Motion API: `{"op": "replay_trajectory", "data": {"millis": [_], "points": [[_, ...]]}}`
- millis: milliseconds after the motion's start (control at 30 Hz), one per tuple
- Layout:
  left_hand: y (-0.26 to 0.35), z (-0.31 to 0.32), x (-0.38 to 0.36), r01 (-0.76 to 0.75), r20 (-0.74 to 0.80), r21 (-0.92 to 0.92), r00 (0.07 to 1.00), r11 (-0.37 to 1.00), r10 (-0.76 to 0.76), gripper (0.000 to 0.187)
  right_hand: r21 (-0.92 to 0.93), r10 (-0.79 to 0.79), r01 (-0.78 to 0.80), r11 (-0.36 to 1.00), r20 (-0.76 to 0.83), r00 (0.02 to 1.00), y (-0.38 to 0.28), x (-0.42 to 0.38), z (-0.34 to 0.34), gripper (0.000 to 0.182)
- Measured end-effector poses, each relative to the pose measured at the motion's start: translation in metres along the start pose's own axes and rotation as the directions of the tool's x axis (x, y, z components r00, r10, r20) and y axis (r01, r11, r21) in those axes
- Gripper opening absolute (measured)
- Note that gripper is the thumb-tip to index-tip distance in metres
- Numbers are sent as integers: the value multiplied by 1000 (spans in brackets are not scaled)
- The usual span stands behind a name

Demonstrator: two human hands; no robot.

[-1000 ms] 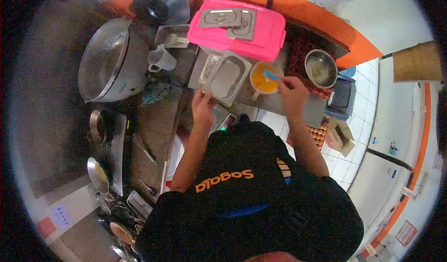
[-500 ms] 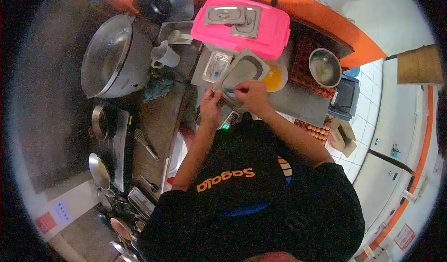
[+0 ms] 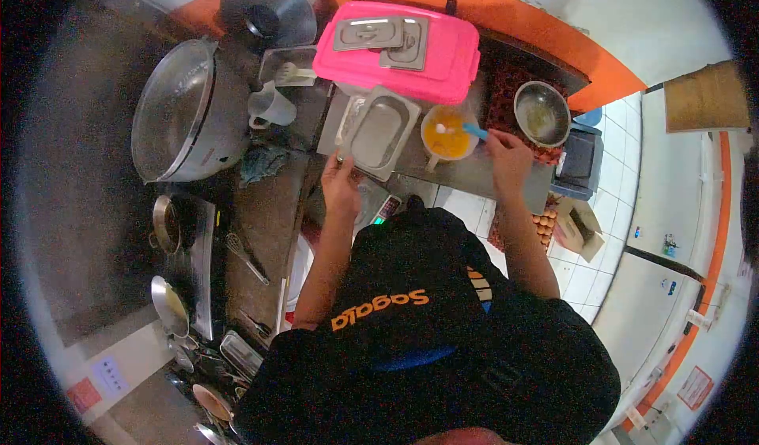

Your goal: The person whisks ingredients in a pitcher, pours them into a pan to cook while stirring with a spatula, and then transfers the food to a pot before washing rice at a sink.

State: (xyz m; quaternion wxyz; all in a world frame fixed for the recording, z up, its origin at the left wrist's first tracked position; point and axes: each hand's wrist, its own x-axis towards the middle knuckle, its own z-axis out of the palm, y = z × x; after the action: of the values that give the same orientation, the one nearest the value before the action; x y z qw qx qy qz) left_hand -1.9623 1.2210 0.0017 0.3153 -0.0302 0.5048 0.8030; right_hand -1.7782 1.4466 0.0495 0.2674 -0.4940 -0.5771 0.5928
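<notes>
A light blue spoon (image 3: 474, 131) is pinched in my right hand (image 3: 510, 159), its tip with something white on it over the yellow liquid in a white container (image 3: 434, 159). My left hand (image 3: 341, 190) grips the lower left corner of a rectangular metal pan (image 3: 379, 135), which lies left of the yellow liquid. Part of another pale container shows along the left side of that pan. Behind them stands a bin with a pink lid (image 3: 443, 46), on which two small metal lids (image 3: 368, 34) rest.
A metal bowl (image 3: 542, 114) sits at the right. At the left are a large pot (image 3: 170, 113), a plastic jug (image 3: 273, 107), a cloth (image 3: 262, 164) and a whisk (image 3: 247, 257). Eggs (image 3: 545, 228) and an open carton (image 3: 579, 231) stand lower right.
My right hand has moved right, from the metal pan to the yellow liquid, with the blue spoon. The pan is now less tilted, and my left hand has shifted slightly left and down.
</notes>
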Motion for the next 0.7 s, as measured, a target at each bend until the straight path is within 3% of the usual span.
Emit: {"op": "replay_trajectory", "data": {"millis": [67,100,167,233,267,333,433,667,700], "points": [[1,5,2,-3,-22,10,1000,1000,3,31,-161,-114,90,983,-148,982,-9,-4,-4,16],[2,7,-1,3,-47,28,999,1000,-2,31,-162,-109,85,983,-145,983,-10,-7,1,16],[3,11,-3,13,-7,-3,1000,1000,-13,32,-231,-330,338,912,74,941,-13,-18,23,16],[4,18,-5,21,42,-36,999,999,-20,33,-250,-407,470,847,263,875,-29,-35,50,18],[4,22,-6,5,74,-36,997,999,-3,33,-249,-408,469,848,259,875,-24,-35,61,18],[3,26,-7,-12,109,-35,994,999,16,34,-277,-525,665,694,437,730,-5,-28,84,19],[4,30,-10,26,98,-7,995,1000,-25,34,-338,-504,704,624,514,694,3,-26,101,21],[-4,16,-5,75,121,-16,990,997,-72,32,-272,-442,684,677,593,673,-3,-33,109,19],[-3,16,-4,86,123,23,988,996,-88,33,-262,-218,408,875,539,814,-9,-33,108,16]]}}
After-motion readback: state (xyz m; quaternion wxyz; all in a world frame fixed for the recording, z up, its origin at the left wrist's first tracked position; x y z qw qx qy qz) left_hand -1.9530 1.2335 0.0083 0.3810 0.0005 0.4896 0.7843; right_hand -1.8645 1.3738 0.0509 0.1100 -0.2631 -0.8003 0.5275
